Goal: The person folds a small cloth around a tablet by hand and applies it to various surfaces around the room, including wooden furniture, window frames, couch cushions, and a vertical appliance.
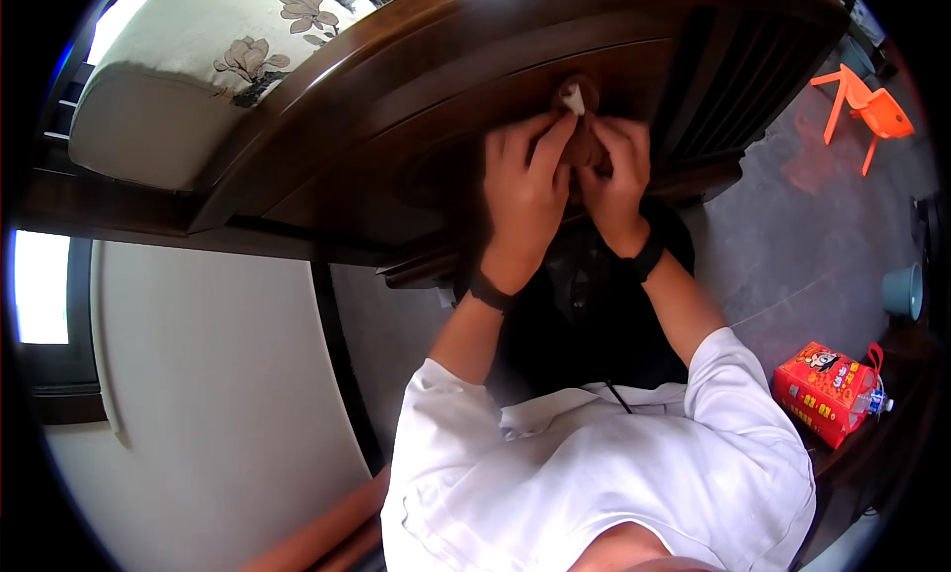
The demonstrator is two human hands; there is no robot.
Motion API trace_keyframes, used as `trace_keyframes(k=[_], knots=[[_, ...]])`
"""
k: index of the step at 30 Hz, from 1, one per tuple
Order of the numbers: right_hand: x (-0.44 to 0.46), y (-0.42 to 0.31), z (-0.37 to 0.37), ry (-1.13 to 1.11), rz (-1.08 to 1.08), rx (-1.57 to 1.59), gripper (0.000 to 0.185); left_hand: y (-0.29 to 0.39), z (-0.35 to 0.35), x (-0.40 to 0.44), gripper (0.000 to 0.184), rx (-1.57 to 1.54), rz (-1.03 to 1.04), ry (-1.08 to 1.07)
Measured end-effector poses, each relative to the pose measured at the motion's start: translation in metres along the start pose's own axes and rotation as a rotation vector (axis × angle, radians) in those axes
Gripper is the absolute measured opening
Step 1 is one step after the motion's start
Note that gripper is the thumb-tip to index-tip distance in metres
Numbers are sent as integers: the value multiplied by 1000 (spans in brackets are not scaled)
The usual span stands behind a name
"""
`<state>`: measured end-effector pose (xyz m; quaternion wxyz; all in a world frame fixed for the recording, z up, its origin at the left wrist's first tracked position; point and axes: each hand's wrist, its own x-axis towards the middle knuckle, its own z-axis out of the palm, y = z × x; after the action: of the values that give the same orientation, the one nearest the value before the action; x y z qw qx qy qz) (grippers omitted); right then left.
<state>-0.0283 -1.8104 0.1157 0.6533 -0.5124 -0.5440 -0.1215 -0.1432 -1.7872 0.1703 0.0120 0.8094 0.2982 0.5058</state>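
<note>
While the upper middle of the frame is filled by dark wooden furniture [376, 126], a floral cushion [178, 97] is seen at upper left, an orange plastic chair [872, 111] at upper right, and a red printed bag [827, 389] at lower right. Against the wood, the left hand [525, 181] and right hand [616, 181] are held close together, with bent fingers. A small whitish piece [574, 100] is touched by left fingertips; whether it is gripped by either hand cannot be told.
</note>
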Motion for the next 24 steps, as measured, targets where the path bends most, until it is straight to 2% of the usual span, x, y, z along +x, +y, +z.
trace_keyframes(k=[4, 7, 13, 15, 18, 21, 24], knots=[[-28, 2, 13, -111, -60, -52, 50, -22, -8, -36, 45, 34, -48, -49], [-27, -14, 29, -165, -104, -3, 43, -31, -33, -45, 44, 113, -59, -59], [24, -52, 49, -154, -267, 139, 42, -43, -60, -22, 47, 160, -10, 214], [43, -55, 39, -133, -254, 140, 42, -33, -55, -1, 45, 125, 11, 297], [52, -43, 20, -49, -246, 97, 48, -19, -37, 19, 44, 73, 82, 267], [38, -14, 3, 72, -163, 7, 45, 0, -9, 31, 49, -44, 131, 183], [18, 5, -3, 126, -49, 2, 43, 10, 16, 21, 49, -163, 72, 98]])
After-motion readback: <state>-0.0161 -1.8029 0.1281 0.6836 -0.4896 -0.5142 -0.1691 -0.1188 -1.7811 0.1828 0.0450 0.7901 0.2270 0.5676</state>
